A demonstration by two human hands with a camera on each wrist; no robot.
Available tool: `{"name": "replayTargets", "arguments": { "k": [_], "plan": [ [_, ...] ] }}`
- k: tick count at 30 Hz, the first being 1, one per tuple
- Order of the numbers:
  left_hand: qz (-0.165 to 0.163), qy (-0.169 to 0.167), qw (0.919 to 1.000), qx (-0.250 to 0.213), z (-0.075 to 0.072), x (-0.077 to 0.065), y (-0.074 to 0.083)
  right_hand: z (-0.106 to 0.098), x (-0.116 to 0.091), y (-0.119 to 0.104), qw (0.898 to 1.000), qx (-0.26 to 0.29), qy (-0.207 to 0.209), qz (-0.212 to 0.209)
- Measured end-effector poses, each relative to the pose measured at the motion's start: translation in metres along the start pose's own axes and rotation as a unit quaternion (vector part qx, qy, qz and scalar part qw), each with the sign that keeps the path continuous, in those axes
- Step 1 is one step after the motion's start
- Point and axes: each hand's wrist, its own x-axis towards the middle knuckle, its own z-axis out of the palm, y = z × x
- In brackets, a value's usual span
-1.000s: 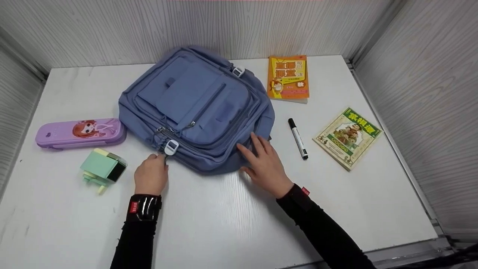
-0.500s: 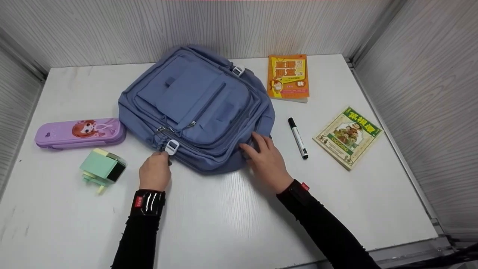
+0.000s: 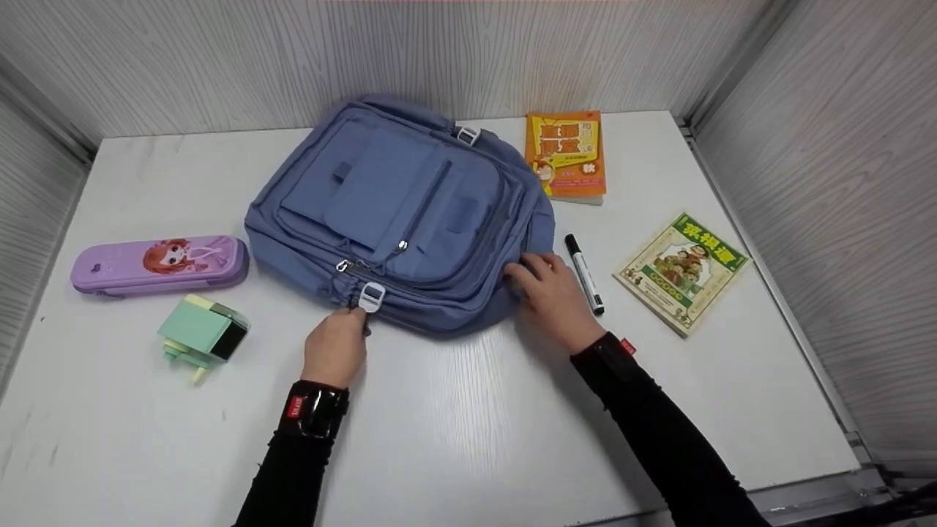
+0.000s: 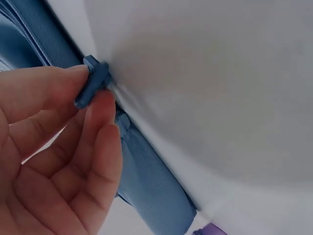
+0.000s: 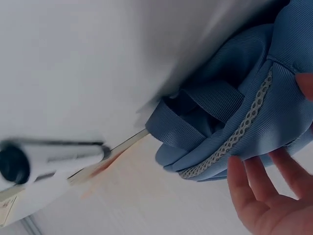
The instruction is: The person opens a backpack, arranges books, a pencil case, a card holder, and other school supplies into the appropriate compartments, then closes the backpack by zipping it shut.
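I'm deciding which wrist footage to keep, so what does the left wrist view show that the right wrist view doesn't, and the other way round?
Only the left wrist view: the left grip pinching a small dark-blue piece, and a corner of the purple case at the bottom edge.

Only the right wrist view: the right grip at the edge of the backpack, the backpack's grey braided trim, and the marker, somewhat blurred.

Both: parts of the blue backpack and the white tabletop.

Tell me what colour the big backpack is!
Blue all over its cloth; the backpack shows best in the head view.
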Motion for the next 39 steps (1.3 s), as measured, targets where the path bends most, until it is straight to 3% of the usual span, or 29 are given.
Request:
{"name": "replayTargets", "arguments": {
  "k": [8, 10, 15, 17, 19, 23, 26, 32, 39],
  "plan": [
    [0.001, -0.007, 0.9999, -0.011, 0.0, 0.003, 0.002, 0.0, 0.002, 0.031, 0.999, 0.009, 0.004, 0.031],
    [0.008, 0.011, 0.9999, -0.01, -0.003, 0.005, 0.001, 0.0, 0.003, 0.035, 0.999, 0.02, -0.004, 0.042],
    [0.044, 0.1, 0.994, 0.005, -0.009, 0.015, -0.005, -0.003, 0.008, 0.041, 0.997, 0.037, -0.022, 0.063],
    [0.05, 0.111, 0.9925, 0.011, -0.011, 0.019, -0.01, -0.004, 0.01, 0.042, 0.996, 0.042, -0.029, 0.072],
    [0.049, 0.095, 0.9942, 0.016, -0.012, 0.024, -0.015, -0.004, 0.01, 0.043, 0.995, 0.048, -0.036, 0.081],
    [0.031, 0.024, 0.9989, 0.027, -0.013, 0.03, -0.026, -0.004, 0.011, 0.045, 0.993, 0.057, -0.051, 0.093],
    [0.016, -0.007, 0.9993, 0.033, -0.012, 0.031, -0.03, -0.004, 0.012, 0.046, 0.992, 0.062, -0.054, 0.094],
    [0.022, 0.013, 0.9989, 0.038, -0.014, 0.025, -0.023, -0.002, 0.015, 0.051, 0.992, 0.066, -0.042, 0.096],
    [0.033, 0.016, 0.9978, 0.055, -0.011, 0.017, -0.005, -0.002, 0.019, 0.058, 0.99, 0.036, -0.046, 0.13]
  ]
}}
